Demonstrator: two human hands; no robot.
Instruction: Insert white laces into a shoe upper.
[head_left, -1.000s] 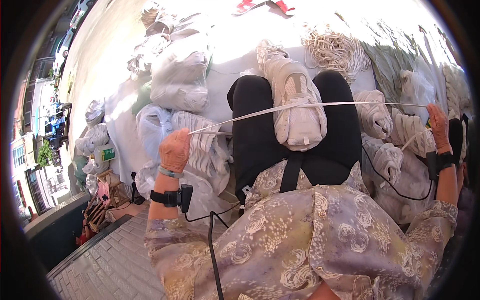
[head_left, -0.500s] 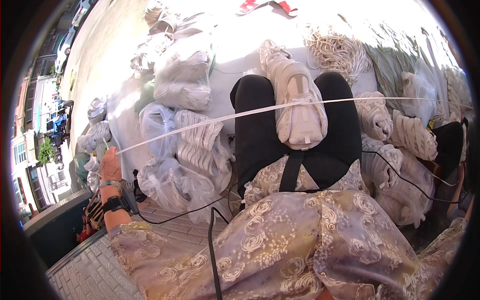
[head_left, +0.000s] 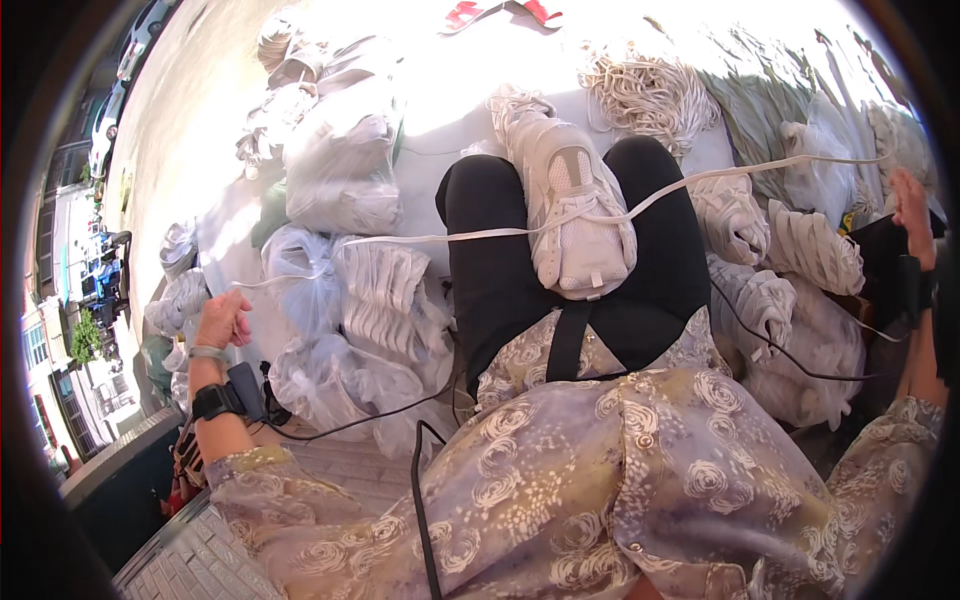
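Observation:
A pale sneaker (head_left: 582,215) rests between my black-trousered knees, toe pointing away from me. Its long, flat white shoelace (head_left: 450,237) crosses the shoe and hangs slack to both sides, with a bend near the left end. At the far left, my left hand (head_left: 222,320) has its fingers curled, and the lace's left end meets its top; the pinch itself is hard to see. Over at the right, my right hand (head_left: 912,215) is raised with straightened fingers. The curled right end of the lace floats just beyond its fingertips.
Clear plastic bags of pale shoes (head_left: 345,175) lie to the left, beside a stack of shoes (head_left: 385,300). More shoes (head_left: 815,250) sit at my right. A tangled heap of laces (head_left: 655,95) lies ahead. A black cable (head_left: 420,490) crosses my patterned shirt.
The lace went from stretched nearly straight to slack and wavy. My right hand has come into view, apart from its end. My left hand has shifted slightly inward, toward the shoe.

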